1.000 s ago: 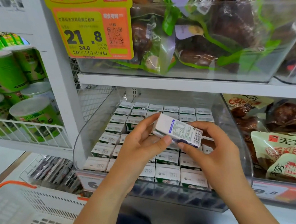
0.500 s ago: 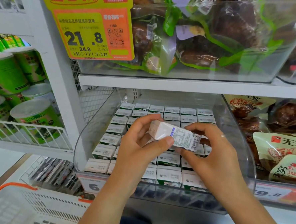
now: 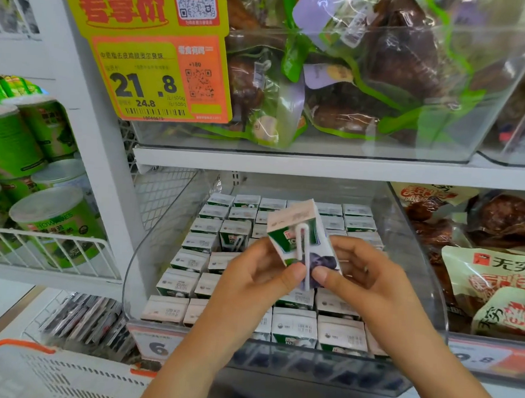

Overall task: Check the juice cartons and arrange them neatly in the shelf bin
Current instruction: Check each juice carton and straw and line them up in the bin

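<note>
A small green and white juice carton (image 3: 298, 238) with a white straw on its face is held upright and tilted above the clear shelf bin (image 3: 173, 224). My left hand (image 3: 259, 278) grips its lower left side, thumb on the front. My right hand (image 3: 361, 278) pinches its lower right side, thumb beside the straw. Rows of several like cartons (image 3: 293, 327) stand packed in the bin below; one carton (image 3: 234, 232) in the left rows shows its green front.
Bagged snacks (image 3: 496, 274) fill the bin to the right. Green canisters (image 3: 39, 216) sit in a white wire rack at left. Another clear bin (image 3: 324, 79) with a yellow price sign (image 3: 152, 78) is above. A white basket with orange rim (image 3: 44, 373) is at lower left.
Both hands have turned the carton from lying sideways with its label and barcode up to nearly upright, with its green front and straw facing me.
</note>
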